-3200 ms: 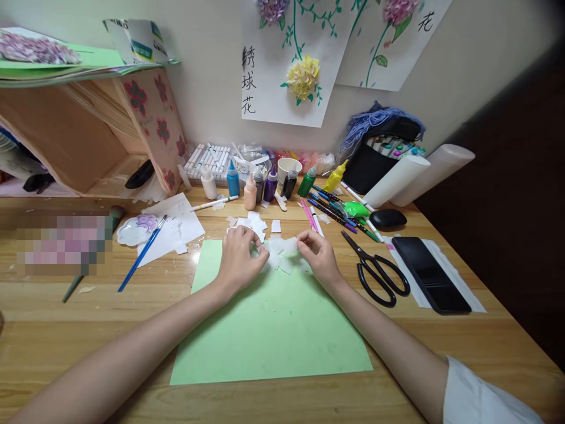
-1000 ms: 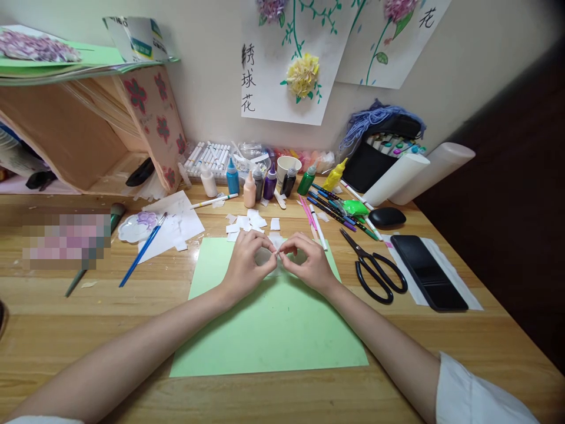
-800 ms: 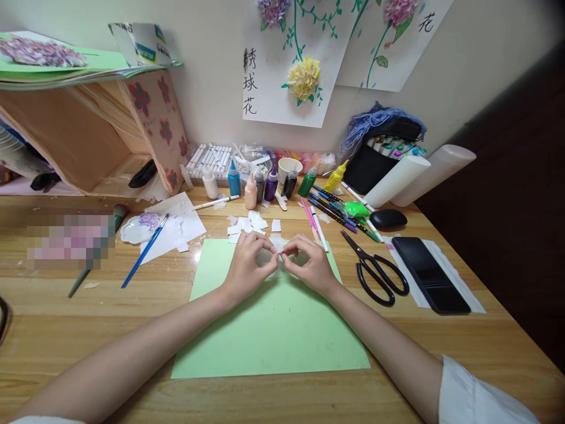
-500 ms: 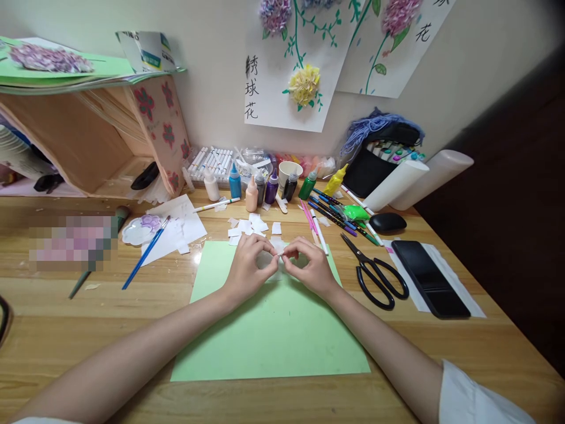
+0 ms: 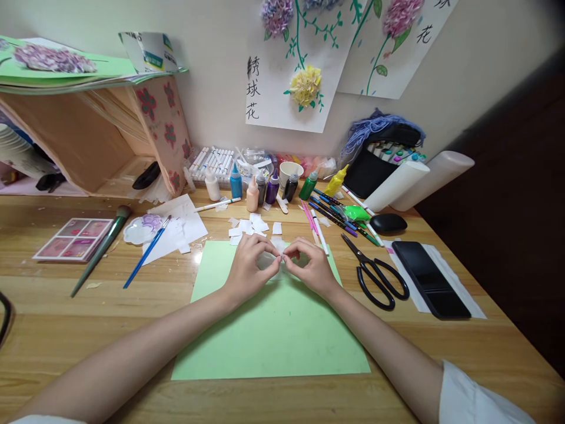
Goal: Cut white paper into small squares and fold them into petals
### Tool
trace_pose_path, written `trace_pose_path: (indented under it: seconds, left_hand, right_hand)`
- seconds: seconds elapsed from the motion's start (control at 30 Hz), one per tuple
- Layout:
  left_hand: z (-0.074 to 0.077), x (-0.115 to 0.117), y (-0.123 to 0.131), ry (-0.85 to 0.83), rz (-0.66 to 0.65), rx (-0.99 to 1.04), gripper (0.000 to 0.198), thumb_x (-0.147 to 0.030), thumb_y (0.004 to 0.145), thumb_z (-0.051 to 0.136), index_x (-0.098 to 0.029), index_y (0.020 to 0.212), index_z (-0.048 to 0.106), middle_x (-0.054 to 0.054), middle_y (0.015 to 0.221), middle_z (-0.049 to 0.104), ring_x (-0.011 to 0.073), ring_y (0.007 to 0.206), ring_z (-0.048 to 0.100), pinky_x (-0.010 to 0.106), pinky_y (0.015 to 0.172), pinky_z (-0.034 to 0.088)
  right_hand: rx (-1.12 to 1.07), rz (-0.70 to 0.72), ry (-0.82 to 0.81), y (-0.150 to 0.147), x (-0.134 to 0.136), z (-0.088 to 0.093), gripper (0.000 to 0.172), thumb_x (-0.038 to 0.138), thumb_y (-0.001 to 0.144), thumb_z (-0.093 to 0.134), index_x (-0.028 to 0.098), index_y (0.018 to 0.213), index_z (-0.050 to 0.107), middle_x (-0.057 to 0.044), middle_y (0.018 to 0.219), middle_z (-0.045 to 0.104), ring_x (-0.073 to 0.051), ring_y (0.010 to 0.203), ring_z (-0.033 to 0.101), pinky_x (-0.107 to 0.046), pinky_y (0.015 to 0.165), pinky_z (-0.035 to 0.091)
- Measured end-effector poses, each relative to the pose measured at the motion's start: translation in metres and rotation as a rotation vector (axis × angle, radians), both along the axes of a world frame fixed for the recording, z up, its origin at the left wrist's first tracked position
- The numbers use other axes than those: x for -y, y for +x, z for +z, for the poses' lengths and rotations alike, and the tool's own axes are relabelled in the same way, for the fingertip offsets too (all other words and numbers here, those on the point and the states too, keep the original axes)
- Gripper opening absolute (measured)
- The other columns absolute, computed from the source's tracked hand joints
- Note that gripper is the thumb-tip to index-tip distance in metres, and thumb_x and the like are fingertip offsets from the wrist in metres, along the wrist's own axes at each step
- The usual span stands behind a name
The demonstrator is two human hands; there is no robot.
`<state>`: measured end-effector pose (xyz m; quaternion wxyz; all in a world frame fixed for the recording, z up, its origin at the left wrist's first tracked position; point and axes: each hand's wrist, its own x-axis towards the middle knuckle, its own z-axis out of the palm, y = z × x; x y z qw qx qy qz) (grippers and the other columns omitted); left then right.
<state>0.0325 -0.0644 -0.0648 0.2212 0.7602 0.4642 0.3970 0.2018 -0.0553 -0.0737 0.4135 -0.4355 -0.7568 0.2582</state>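
My left hand and my right hand meet fingertip to fingertip over the far edge of a light green paper sheet. Both pinch one small white paper piece between thumb and forefinger. More thin white paper lies under the hands, mostly hidden. Several loose white paper squares lie just beyond the sheet.
Black scissors and a black phone lie to the right. Paint bottles, a paper cup, pens and markers line the back. On the left lie a blue brush, a palette, a green-handled brush and a pink paint box.
My hands came together from spreading white paper pieces apart and now pinch one piece between them. Since half a second ago they have barely moved.
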Motion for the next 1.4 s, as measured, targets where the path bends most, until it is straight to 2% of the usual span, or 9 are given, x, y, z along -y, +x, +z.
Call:
trace_pose_path:
  seconds: [0.83, 1.0, 1.13, 1.4]
  left_hand:
    - [-0.0022, -0.0024, -0.0004, -0.049, 0.018, 0.020, 0.004, -0.019, 0.076, 0.061, -0.021, 0.073, 0.061, 0.001, 0.085, 0.059, 0.0172, 0.087, 0.052, 0.034, 0.083, 0.039]
    - [-0.0027, -0.0025, -0.0005, -0.041, 0.026, 0.034, 0.009, -0.017, 0.074, 0.062, -0.020, 0.067, 0.058, 0.000, 0.079, 0.059, 0.0161, 0.082, 0.053, 0.036, 0.087, 0.038]
    - [-0.0031, -0.0033, -0.0001, -0.058, 0.047, 0.050, 0.010, -0.016, 0.072, 0.063, -0.019, 0.065, 0.056, 0.001, 0.079, 0.058, 0.0165, 0.082, 0.053, 0.035, 0.083, 0.040]
    - [0.0002, -0.0008, 0.0013, -0.057, -0.008, 0.026, 0.008, -0.015, 0.069, 0.064, -0.019, 0.065, 0.059, 0.001, 0.083, 0.056, 0.0171, 0.085, 0.048, 0.033, 0.081, 0.039]
  right_hand:
    - [0.016, 0.027, 0.010, -0.0005, 0.0008, 0.0011, 0.009, 0.013, 0.077, 0.056, 0.020, 0.071, 0.057, 0.000, 0.065, 0.056, -0.015, 0.064, 0.049, -0.027, 0.058, 0.039]
    - [0.025, 0.002, 0.009, 0.0004, 0.0003, 0.0011, 0.010, 0.012, 0.076, 0.056, 0.020, 0.069, 0.057, 0.001, 0.064, 0.054, -0.014, 0.063, 0.049, -0.027, 0.058, 0.039]
    - [0.011, 0.019, 0.019, 0.0004, 0.0011, 0.0015, 0.006, 0.015, 0.075, 0.059, 0.020, 0.071, 0.059, 0.000, 0.065, 0.056, -0.014, 0.064, 0.050, -0.027, 0.058, 0.039]
    - [0.010, 0.051, 0.026, -0.0005, 0.0014, 0.0015, 0.007, 0.014, 0.075, 0.060, 0.020, 0.072, 0.059, 0.000, 0.066, 0.058, -0.014, 0.064, 0.049, -0.026, 0.057, 0.039]
